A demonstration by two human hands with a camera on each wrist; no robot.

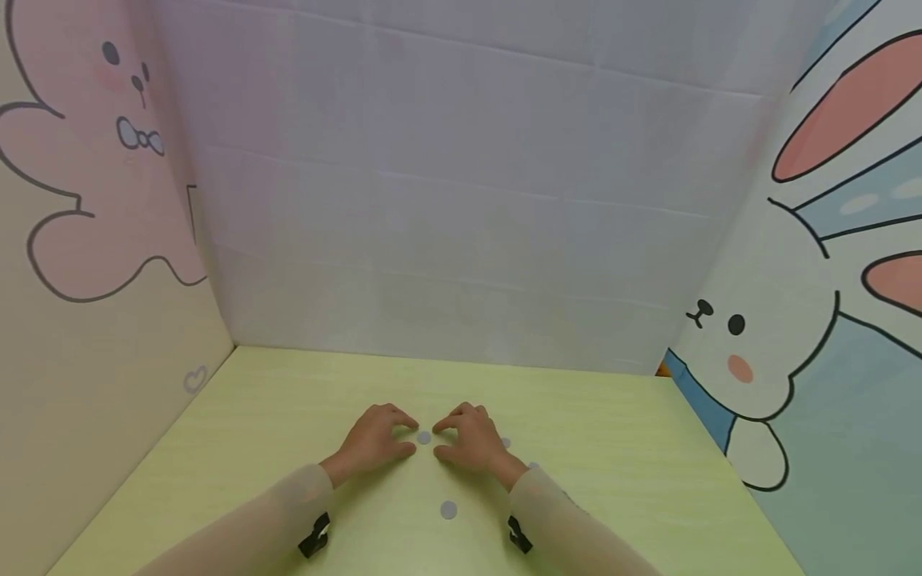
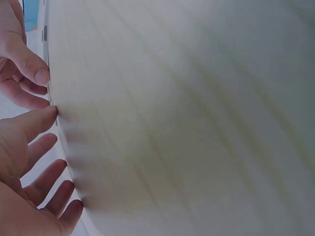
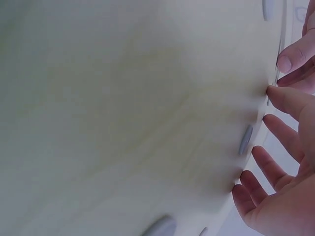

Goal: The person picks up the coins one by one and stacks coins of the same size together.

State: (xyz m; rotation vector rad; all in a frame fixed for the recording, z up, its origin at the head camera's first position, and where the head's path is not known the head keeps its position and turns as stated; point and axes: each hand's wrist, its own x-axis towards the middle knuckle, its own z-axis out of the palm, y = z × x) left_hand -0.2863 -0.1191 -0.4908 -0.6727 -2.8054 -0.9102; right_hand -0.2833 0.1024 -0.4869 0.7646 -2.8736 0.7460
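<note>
A small grey disc (image 1: 424, 438) lies on the pale yellow-green tabletop (image 1: 288, 400). To its left is my left hand (image 1: 376, 438), thumb and forefinger spread apart. My right hand (image 1: 475, 440) mirrors it on the right, and a gap with the disc in it separates the two hands. In the left wrist view the fingertips of the left hand (image 2: 29, 172) rest on or just over the surface. Likewise, the right wrist view has the fingers of the right hand (image 3: 280, 172) spread at the surface, with a grey disc (image 3: 246, 140) near them. Neither hand holds anything.
Another grey disc (image 1: 448, 510) lies nearer me. Two more, a disc (image 1: 506, 442) and a partly hidden disc (image 1: 533, 466), are beside the right hand and forearm. A white sheet (image 1: 461, 200) stands at the back, with cartoon-printed panels on both sides.
</note>
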